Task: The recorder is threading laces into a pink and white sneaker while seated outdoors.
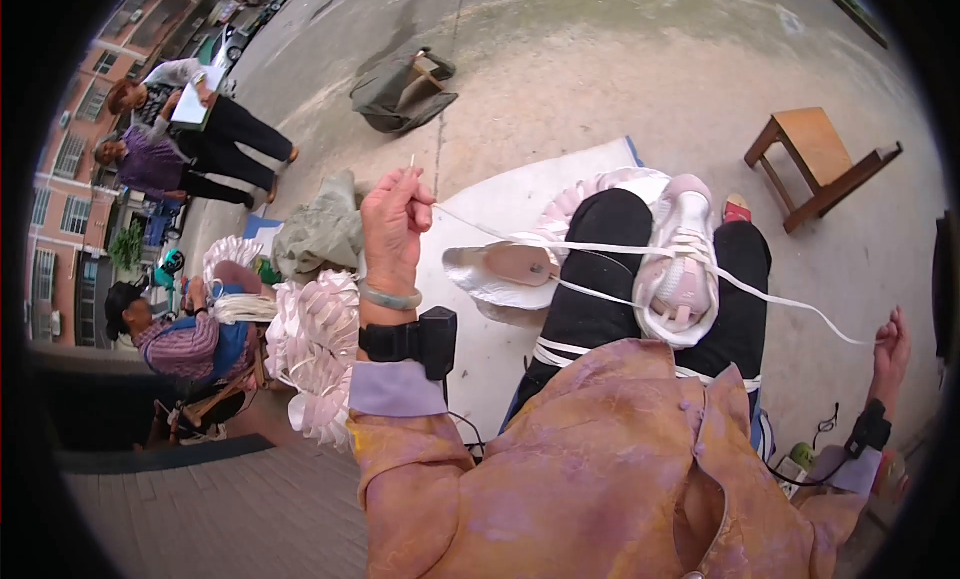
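Note:
A pink and white sneaker rests on my lap between my black-trousered thighs, its laces partly threaded. My left hand is raised to the left of it, fingers pinched on a white shoelace that stretches across from the shoe. A short tip of lace sticks up above those fingers. Far out to the right, my right hand pinches the other stretch of lace, which droops slightly. Left of my thigh lies a white shoe piece with a pink insole. More pink and white shoe pieces lie beyond my knee.
A white sheet covers the ground ahead. Piled shoe uppers stand at left, beside a grey-green cloth and a seated person. Two people stand farther back. A wooden stool is at right; a dark draped seat lies ahead.

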The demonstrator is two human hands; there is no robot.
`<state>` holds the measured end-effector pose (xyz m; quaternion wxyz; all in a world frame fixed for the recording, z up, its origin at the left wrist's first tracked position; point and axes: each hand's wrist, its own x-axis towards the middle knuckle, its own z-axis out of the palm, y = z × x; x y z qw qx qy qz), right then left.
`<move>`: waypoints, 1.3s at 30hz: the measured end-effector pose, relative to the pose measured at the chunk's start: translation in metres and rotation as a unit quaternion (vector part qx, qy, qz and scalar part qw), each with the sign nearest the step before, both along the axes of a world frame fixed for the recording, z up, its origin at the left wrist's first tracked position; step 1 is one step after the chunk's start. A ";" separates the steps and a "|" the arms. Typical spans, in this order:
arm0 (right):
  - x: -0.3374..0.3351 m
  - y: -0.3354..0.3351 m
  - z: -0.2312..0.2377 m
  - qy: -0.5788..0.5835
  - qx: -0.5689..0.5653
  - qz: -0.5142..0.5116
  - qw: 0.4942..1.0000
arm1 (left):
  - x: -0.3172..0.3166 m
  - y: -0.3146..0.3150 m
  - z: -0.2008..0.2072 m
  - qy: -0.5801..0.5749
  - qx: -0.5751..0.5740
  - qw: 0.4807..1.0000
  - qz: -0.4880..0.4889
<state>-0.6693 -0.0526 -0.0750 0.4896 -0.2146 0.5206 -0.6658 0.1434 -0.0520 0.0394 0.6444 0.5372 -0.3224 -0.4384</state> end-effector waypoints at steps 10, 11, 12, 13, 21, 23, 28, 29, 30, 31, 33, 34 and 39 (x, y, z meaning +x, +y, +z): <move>0.304 0.017 0.032 0.079 0.100 0.209 0.970 | -0.189 -0.010 -0.051 -0.490 -0.156 0.834 -0.198; 0.314 0.017 0.034 0.106 0.075 0.233 0.964 | -0.202 -0.010 -0.051 -0.530 -0.191 0.801 -0.204; 0.322 0.017 0.035 0.133 0.051 0.258 0.956 | -0.213 -0.008 -0.049 -0.551 -0.170 0.784 -0.230; 0.333 0.016 0.035 0.131 0.051 0.259 0.956 | -0.219 -0.007 -0.052 -0.568 -0.194 0.765 -0.232; 0.381 0.008 0.025 0.517 -0.251 0.263 0.775 | -0.236 -0.005 -0.080 -0.666 -0.242 0.661 -0.246; 0.392 0.007 0.033 0.541 -0.246 0.272 0.757 | -0.232 -0.003 -0.081 -0.707 -0.254 0.620 -0.226; 0.398 0.005 0.027 0.597 -0.225 0.249 0.729 | -0.236 -0.002 -0.086 -0.732 -0.254 0.592 -0.222; 0.396 0.004 0.024 0.601 -0.229 0.240 0.727 | -0.237 -0.002 -0.086 -0.735 -0.251 0.590 -0.218; 0.396 0.003 0.019 0.600 -0.227 0.238 0.729 | -0.238 -0.002 -0.085 -0.739 -0.249 0.588 -0.215; 0.394 0.002 0.015 0.588 -0.235 0.227 0.740 | -0.239 -0.003 -0.085 -0.738 -0.251 0.587 -0.219; 0.392 0.002 0.010 0.578 -0.240 0.214 0.750 | -0.240 -0.002 -0.085 -0.685 -0.207 0.650 -0.254; 0.393 0.000 0.009 0.565 -0.249 0.213 0.757 | -0.240 -0.004 -0.087 -0.684 -0.212 0.650 -0.254; 0.393 -0.005 0.010 0.552 -0.245 0.198 0.772 | -0.239 -0.016 -0.095 -0.512 -0.146 0.788 -0.309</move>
